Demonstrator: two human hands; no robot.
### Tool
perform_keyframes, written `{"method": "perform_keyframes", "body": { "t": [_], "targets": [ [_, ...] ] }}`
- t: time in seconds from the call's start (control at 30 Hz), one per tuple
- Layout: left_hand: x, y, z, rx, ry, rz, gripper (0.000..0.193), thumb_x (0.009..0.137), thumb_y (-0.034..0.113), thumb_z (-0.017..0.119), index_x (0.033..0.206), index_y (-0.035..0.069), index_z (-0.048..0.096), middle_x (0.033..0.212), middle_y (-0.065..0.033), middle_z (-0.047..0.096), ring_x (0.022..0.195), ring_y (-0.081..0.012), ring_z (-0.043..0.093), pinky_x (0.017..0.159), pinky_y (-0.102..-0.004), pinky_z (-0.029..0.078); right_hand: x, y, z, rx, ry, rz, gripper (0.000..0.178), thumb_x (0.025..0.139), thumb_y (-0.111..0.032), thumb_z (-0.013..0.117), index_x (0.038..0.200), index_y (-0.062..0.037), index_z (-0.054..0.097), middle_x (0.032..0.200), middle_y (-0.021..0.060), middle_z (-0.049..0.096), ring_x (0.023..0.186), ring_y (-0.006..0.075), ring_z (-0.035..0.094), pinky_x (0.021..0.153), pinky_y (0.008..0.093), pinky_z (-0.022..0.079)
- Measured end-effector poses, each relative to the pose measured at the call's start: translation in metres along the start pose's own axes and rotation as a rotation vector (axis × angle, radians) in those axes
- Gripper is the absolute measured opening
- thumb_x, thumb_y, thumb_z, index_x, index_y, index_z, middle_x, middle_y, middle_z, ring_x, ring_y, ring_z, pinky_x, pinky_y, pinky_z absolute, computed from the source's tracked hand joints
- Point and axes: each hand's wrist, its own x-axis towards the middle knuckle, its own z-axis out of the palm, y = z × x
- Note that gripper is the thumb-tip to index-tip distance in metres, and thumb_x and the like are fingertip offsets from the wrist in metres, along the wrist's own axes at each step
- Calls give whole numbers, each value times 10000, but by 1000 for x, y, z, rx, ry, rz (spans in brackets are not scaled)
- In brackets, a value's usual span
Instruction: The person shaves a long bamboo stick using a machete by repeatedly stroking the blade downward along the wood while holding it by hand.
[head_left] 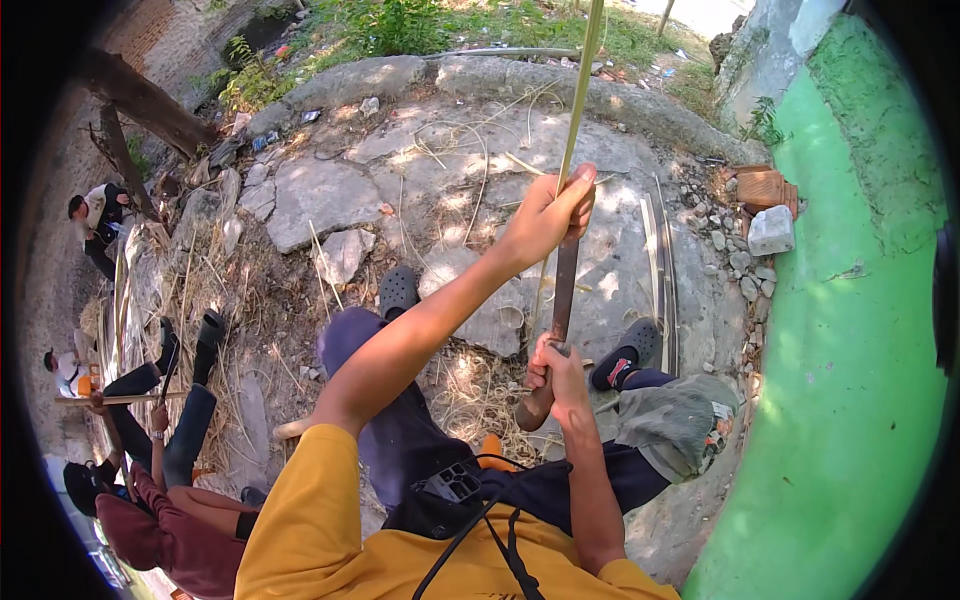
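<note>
My left hand (555,212) is stretched forward and closed round a long, thin green bamboo strip (583,90), which rises past the top of the view. My right hand (562,372), nearer my body, wraps the dark wooden handle of a machete (566,285). Its blade points up and away, the far end reaching just under my left hand, beside the strip. Whether the edge touches the strip I cannot tell. A pale thin length of the strip runs down along the blade. Grey-green cloth (675,425) drapes over my right knee.
Split bamboo strips (660,260) lie by my right foot, with shavings (470,385) between my legs. Rubble and a white block (771,231) line the green wall (850,380) on the right. A seated person in maroon (165,530) works at left; others sit beyond. Broken concrete slabs (325,200) lie ahead.
</note>
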Motion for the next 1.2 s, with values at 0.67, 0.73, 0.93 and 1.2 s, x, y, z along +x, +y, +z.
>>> {"method": "perform_keyframes", "body": {
  "t": [0.67,0.73,0.93,1.2],
  "targets": [
    [-15,15,2,434,-24,240,433,998,351,604,683,102,442,588,67,378,533,-43,323,483,-268,253,-29,-12,27,1,-72,-45,53,816,-49,542,821,-60,490,607,31,443,483,120,417,462,281,354],
    [-16,23,14,423,5,280,457,964,396,647,694,94,437,608,60,370,577,-59,328,517,-281,259,-34,-15,22,-34,-42,-75,51,811,-47,539,819,-61,491,607,28,442,481,120,417,461,281,362],
    [-17,20,14,391,8,348,505,922,423,691,693,91,388,618,36,344,594,-83,330,534,-301,266,-40,-10,21,25,10,-66,85,807,-40,552,828,-60,472,609,16,423,487,103,407,463,274,381],
    [-22,30,17,331,158,465,561,923,337,722,618,92,320,579,41,266,560,-66,269,482,-315,230,-47,-14,34,-43,-12,-93,68,792,-68,531,819,-74,469,590,-5,407,479,101,386,474,270,366]
  ]
}}
